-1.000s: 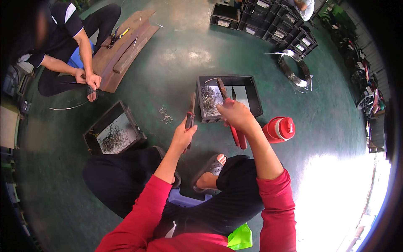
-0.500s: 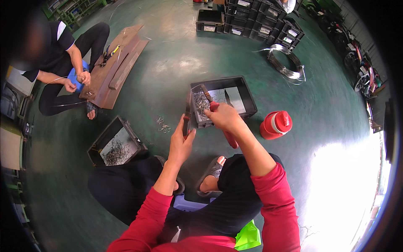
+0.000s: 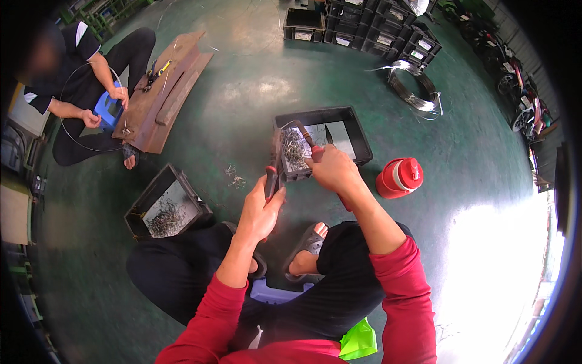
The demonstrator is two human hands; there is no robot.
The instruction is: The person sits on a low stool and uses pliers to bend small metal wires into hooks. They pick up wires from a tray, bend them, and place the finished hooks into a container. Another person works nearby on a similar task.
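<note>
- Person sits on the green concrete floor (image 3: 200, 121), red sleeves, dark trousers, sandals.
- Left hand (image 3: 259, 212): fingers curled shut around one red handle of a long-handled metal cutter (image 3: 274, 176), thumb pressed along it.
- Right hand (image 3: 332, 170): closed in a fist around the other red handle, just beside the near edge of the black plastic crate (image 3: 357, 136).
- Cutter head is raised over that crate's near left corner; a bent grey wire (image 3: 290, 125) arcs above it.
- Crate holds a heap of short cut wire pieces (image 3: 294, 148) at its left side.
- Second black crate (image 3: 145, 203) of wire scraps sits well left of the knees.
- Red lidded jug (image 3: 399, 178) stands just right of the first crate.
- Another person sits at the far left by brown wooden boards (image 3: 170, 91).
</note>
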